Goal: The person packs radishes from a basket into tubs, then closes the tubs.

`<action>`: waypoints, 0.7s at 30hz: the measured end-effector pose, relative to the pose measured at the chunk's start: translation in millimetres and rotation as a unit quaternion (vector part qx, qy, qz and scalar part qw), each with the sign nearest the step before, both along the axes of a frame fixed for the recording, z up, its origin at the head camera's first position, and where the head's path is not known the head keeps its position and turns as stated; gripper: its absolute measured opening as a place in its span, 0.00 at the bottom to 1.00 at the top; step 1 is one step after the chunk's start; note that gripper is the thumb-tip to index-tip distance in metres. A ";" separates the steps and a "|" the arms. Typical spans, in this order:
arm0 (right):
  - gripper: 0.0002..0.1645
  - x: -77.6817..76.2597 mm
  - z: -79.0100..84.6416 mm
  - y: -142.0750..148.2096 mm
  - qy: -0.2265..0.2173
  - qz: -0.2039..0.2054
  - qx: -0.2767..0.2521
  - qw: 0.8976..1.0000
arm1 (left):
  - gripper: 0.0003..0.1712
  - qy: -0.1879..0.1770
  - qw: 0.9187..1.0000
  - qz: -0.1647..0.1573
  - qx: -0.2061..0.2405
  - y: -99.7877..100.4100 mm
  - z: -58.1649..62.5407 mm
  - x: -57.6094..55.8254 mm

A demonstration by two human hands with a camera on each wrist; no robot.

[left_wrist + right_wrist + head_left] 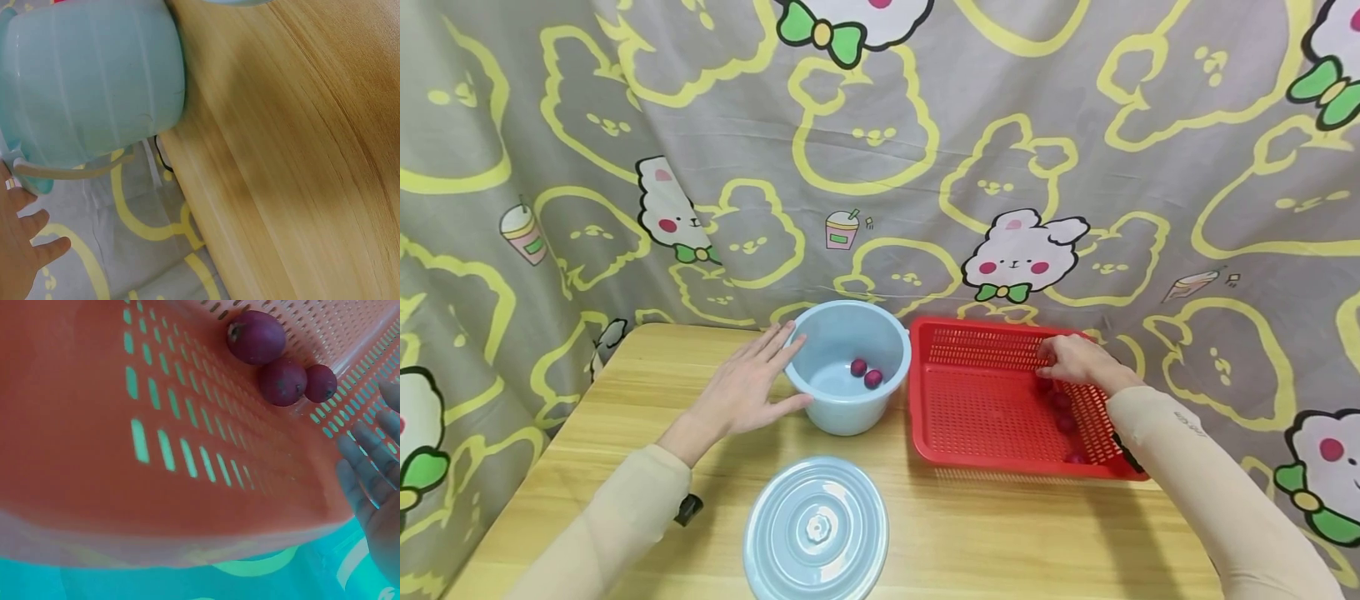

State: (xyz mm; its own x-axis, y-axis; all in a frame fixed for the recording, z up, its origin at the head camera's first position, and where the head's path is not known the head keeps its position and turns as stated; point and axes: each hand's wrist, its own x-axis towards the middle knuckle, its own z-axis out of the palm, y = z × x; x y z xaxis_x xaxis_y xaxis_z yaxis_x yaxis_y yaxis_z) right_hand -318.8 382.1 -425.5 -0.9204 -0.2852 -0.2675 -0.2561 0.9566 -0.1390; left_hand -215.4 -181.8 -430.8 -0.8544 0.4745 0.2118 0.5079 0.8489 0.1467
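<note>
A light blue bucket [846,417] holds two small round purple-red fruits [873,379]. My left hand [745,387] is at the bucket's left rim, fingers spread and nearly straight. In the left wrist view, that hand [22,244] lies beside the rim near the pale bucket handle [69,172]. My right hand [1078,360] reaches into the back right of a red perforated basket [985,417]. Several purple-red fruits [1066,423] lie along its right side. The right wrist view has the right hand's fingers [369,465] loosely extended near three fruits [255,337], apart from them.
A round light blue lid [816,500] lies on the wooden table [985,542] in front of the bucket. The basket stands close to the bucket's right side. A grey patterned curtain [895,225] hangs behind the table.
</note>
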 end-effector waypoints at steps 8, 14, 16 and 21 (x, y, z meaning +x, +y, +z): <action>0.25 -4.7 -5.5 6.1 -0.031 -0.005 0.009 0.999 | 0.57 -0.002 1.000 -0.001 -0.002 -0.2 -0.8 -0.5; 0.22 -7.7 -7.4 8.1 -0.040 0.002 0.025 0.999 | 0.57 0.003 1.000 -0.001 -0.003 0.1 -0.4 -0.2; 0.22 -8.2 -7.7 6.9 -0.044 0.002 0.026 0.999 | 0.57 0.006 1.000 -0.001 -0.004 0.0 -0.8 -0.2; 0.20 -9.1 -9.4 4.3 -0.045 0.019 0.028 0.998 | 0.57 0.011 1.000 -0.001 -0.002 -0.2 -2.0 -0.6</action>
